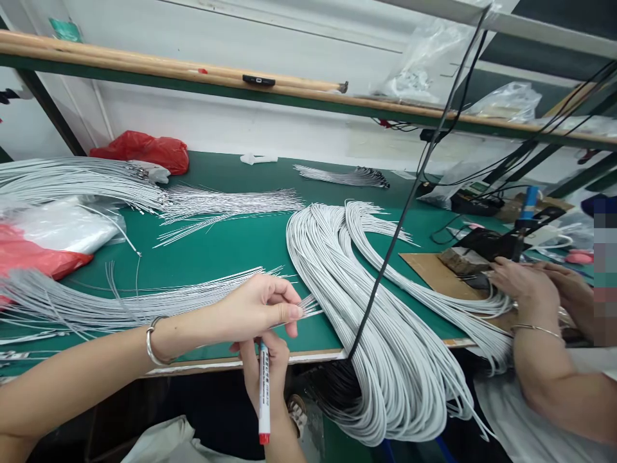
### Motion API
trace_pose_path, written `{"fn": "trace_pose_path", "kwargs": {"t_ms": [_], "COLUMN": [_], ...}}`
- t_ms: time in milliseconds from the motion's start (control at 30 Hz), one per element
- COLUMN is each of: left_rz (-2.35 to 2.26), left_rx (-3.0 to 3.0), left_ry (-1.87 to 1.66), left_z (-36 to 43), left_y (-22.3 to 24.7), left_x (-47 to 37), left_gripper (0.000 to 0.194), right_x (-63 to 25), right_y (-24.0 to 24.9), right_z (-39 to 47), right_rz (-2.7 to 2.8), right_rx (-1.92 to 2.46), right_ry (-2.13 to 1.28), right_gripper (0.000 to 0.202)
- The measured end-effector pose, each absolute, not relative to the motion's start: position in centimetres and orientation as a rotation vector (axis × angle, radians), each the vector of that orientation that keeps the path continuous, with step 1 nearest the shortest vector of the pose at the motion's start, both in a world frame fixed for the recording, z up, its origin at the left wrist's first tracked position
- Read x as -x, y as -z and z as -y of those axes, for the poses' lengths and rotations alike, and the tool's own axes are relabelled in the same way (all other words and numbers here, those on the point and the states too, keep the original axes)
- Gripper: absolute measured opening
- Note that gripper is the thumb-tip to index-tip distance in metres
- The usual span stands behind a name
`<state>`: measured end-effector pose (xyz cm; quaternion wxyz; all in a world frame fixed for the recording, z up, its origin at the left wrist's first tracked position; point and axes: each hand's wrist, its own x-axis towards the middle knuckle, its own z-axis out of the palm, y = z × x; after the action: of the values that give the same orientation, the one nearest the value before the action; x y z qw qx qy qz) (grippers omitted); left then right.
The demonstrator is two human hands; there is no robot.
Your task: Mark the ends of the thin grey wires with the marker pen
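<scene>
My left hand (pixel 270 305), with a silver bangle at its wrist, pinches several thin wires (pixel 310 307) whose tips fan out to the right. Just below it, at the table's front edge, my right hand (pixel 270 360) holds a white marker (pixel 265 392) with a red end pointing down. The marker's upper end is partly hidden by my fingers. A long bundle of thin grey wires (pixel 178 299) lies behind and left of my left hand. To the right, a thick bundle of white cables (pixel 366 321) hangs over the table's edge.
More wires (pixel 231 200) and a short dark-tipped bundle (pixel 342 175) lie farther back on the green table (pixel 193 257). Red bags (pixel 144 151) are at the left. A black cord (pixel 385 263) crosses the view diagonally. At the right, another person's hands (pixel 525 283) work beside a blue-handled tool (pixel 529 204).
</scene>
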<state>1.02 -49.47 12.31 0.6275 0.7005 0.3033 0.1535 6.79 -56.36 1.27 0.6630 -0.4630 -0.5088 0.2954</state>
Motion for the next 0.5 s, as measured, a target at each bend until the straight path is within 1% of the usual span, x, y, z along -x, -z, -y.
{"fn": "trace_pose_path", "kwargs": {"t_ms": [267, 367, 433, 500], "left_rz": [-0.617, -0.683, -0.768, -0.858], "left_rx": [-1.669, -1.989, -2.341, -2.569], "left_ry": [-0.408, -0.439, -0.497, -0.531], "left_z": [49.8, 49.8, 49.5, 49.0], "left_y": [-11.9, -12.0, -11.9, -11.5], "left_x": [-1.3, -1.5, -1.2, -0.1], "left_gripper": [0.012, 0.01, 0.016, 0.033], "right_x": [-6.4, -6.3, -6.5, -7.0], "right_y": [-0.4, 0.1, 0.1, 0.0], "right_z": [56.1, 56.0, 56.0, 56.2], "right_rz": [1.105, 1.084, 1.058, 1.001], "right_rx": [1.126, 1.114, 1.126, 1.156], "right_ry": [-0.566, -0.564, -0.579, -0.599], "right_gripper": [0.023, 0.022, 0.023, 0.024]}}
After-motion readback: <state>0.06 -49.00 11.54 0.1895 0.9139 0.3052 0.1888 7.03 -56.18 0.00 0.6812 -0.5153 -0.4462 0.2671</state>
